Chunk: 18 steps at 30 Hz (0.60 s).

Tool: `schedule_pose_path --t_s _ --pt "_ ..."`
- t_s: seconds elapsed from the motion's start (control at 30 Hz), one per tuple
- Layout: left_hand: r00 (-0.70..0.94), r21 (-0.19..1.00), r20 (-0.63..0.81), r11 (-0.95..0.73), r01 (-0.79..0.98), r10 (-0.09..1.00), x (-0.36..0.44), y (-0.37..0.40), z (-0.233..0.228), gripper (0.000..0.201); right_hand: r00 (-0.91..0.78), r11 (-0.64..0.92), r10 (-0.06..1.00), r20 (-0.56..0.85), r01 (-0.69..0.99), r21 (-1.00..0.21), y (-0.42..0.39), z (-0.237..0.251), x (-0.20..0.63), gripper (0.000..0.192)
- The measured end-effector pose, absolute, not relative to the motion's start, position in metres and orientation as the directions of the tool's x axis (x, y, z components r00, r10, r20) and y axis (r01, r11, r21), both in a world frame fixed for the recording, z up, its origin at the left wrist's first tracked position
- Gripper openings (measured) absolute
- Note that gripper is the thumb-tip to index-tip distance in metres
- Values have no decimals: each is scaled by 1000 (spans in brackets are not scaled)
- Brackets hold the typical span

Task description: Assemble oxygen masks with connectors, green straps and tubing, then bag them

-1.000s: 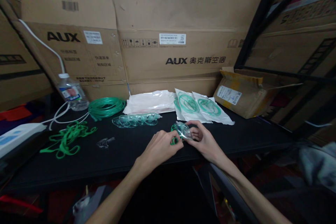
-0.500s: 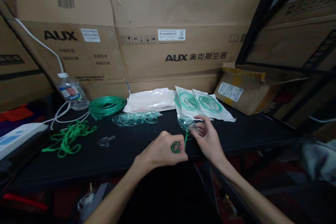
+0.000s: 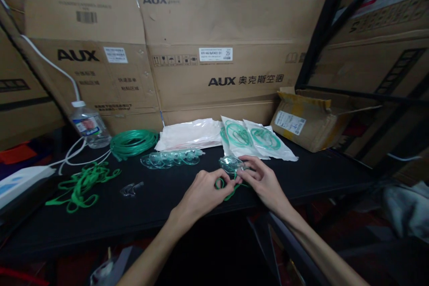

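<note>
A clear green-tinted oxygen mask (image 3: 229,164) is at the front middle of the black table, with my right hand (image 3: 263,182) closed on its right edge. My left hand (image 3: 208,191) is closed around a green elastic strap (image 3: 219,183), whose loop shows between thumb and fingers. More of the strap hangs below the mask, between the two hands. The fingertips of both hands are close together at the mask's lower side; how the strap meets the mask there is hidden.
Left of my hands lie a row of nested masks (image 3: 172,159), small clear plastic pieces (image 3: 132,189), loose green straps (image 3: 82,187) and coiled green tubing (image 3: 133,144). Behind are white packets (image 3: 191,134), bagged tubing (image 3: 239,136), a bottle (image 3: 90,127) and an open carton (image 3: 301,120).
My left hand has come nearer to the mask and its fingertips now meet the strap beside my right fingers. The mask is tilted differently. The camera view has shifted slightly.
</note>
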<state>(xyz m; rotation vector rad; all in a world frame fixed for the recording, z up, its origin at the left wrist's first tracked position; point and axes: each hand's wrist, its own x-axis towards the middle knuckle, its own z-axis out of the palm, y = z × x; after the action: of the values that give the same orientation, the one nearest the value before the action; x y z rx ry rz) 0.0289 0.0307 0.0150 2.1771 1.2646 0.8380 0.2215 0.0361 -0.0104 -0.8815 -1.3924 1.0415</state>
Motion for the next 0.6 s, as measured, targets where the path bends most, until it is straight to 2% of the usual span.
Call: schedule_pose_path --t_s 0.13,0.3,0.6 --pt "421 644 253 -477 599 871 27 32 13 38 -152 318 934 324 -68 -946 35 -9 222 42" --pt "462 635 245 -502 588 852 26 32 12 30 -158 327 932 327 -32 -945 34 -14 220 42" --pt "515 669 255 -534 518 819 26 27 14 10 70 376 925 374 -15 -926 38 -21 218 45"
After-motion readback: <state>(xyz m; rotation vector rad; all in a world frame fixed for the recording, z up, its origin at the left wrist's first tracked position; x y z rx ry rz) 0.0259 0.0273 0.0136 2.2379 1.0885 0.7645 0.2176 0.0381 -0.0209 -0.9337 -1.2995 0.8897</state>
